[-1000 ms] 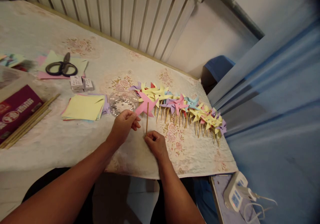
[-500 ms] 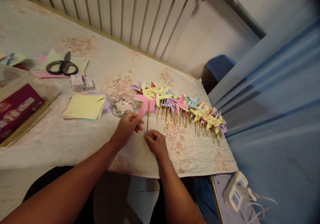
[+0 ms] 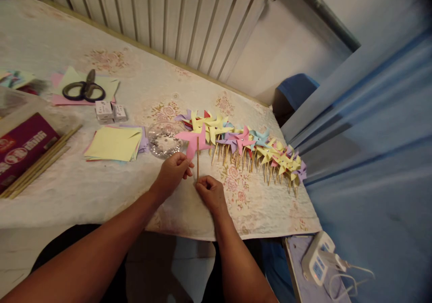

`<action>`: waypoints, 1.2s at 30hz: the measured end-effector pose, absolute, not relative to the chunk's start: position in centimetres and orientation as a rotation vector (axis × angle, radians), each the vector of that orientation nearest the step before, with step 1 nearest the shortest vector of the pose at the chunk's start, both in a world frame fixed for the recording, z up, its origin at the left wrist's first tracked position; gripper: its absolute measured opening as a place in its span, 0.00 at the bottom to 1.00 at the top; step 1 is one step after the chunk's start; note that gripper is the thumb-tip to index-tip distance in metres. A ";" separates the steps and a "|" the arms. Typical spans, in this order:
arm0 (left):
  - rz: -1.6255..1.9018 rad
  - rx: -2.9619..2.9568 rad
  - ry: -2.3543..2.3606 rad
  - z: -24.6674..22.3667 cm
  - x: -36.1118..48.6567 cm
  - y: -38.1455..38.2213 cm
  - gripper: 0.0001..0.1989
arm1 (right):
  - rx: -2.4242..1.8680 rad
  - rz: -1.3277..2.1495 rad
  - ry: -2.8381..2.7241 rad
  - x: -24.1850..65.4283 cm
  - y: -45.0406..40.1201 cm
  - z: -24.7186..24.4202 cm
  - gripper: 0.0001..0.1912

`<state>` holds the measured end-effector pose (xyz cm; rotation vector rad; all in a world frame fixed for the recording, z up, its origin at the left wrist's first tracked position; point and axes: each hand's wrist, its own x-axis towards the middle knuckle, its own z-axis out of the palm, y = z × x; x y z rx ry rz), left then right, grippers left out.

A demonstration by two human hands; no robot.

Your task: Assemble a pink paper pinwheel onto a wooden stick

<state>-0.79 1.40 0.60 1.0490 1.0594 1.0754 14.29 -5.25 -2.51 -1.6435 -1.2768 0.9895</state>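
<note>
A pink paper pinwheel on a thin wooden stick stands raised in front of me, its back turned my way. My right hand pinches the stick's lower end between thumb and fingers. Close by on the left, my left hand has loosely bent fingers slightly apart, their tips by the lowest pink blade; whether they touch it is hard to see. Behind the pinwheel is a clear round dish of small metallic pieces. To the right lies a long row of finished-looking pinwheels in yellow, pink, purple and blue.
Left of the dish sit a stack of coloured paper, small white boxes and black-handled scissors on more sheets. Wooden sticks lie beside a purple box. A power strip rests beyond the table's right corner.
The pink pinwheel's blades have turned to a different angle, and its stick has tipped slightly left. Both hands are almost where they were.
</note>
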 end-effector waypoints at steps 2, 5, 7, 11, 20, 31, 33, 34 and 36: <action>1.075 1.058 1.077 0.4 -0.7 1.5 0.11 | -1.646 0.990 -1.274 14.3 -5.3 -2.5 0.07; 1.078 1.065 1.091 0.1 -0.6 1.6 0.10 | -1.639 0.991 -1.275 14.3 -5.3 -2.6 0.07; 1.081 1.071 1.099 -0.1 -0.5 1.7 0.09 | -1.641 0.992 -1.279 14.3 -5.3 -2.6 0.07; 1.092 1.077 1.120 -0.1 -0.2 1.8 0.09 | -1.641 0.981 -1.285 14.2 -5.3 -2.6 0.07; 1.095 1.126 1.125 -0.2 0.2 1.6 0.08 | -1.636 1.001 -1.277 14.1 -5.3 -2.4 0.07; 1.117 1.102 1.117 -0.1 0.5 1.7 0.08 | -1.640 0.995 -1.284 14.1 -5.3 -2.5 0.08; 1.126 1.068 1.121 0.2 0.5 1.7 0.10 | -1.638 1.003 -1.280 14.1 -5.3 -2.5 0.08; 1.129 1.054 1.124 0.3 0.5 1.7 0.11 | -1.638 1.006 -1.280 14.1 -5.3 -2.5 0.08; 1.141 1.030 1.119 0.6 0.5 1.7 0.12 | -1.641 1.011 -1.280 14.1 -5.3 -2.4 0.08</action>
